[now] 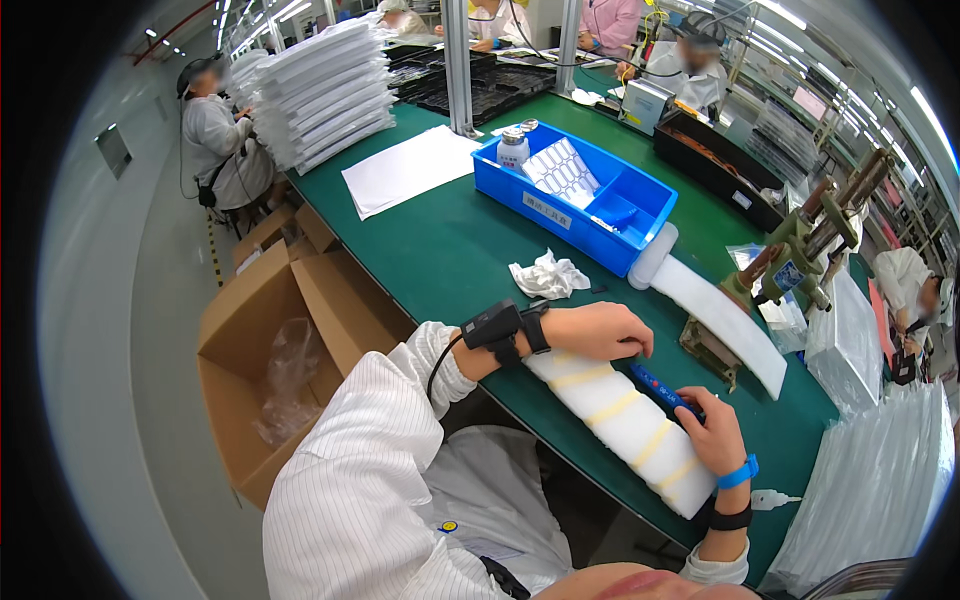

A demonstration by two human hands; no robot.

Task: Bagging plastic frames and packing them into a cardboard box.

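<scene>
A white padded strip (622, 422) with yellow bands across it lies slantwise along the front edge of the green table. My left hand (603, 330) rests over its far-left end, fingers curled in; whether anything is inside them is hidden. At the strip's right side, my right hand (715, 432) has its thumb and fingers closed around the near end of a blue pen-shaped tool (657, 388). The tool's other end points toward the left fingertips. A crumpled white cloth (549, 275) lies beyond my left hand.
A blue divided bin (560, 222) holds a bottle and label sheets. To its right are a long white curved strip (722, 318) and a green metal press (800, 250). Plastic-wrapped sheets (870, 480) stand at right, an open cardboard box (270, 360) at left. Several people work beyond.
</scene>
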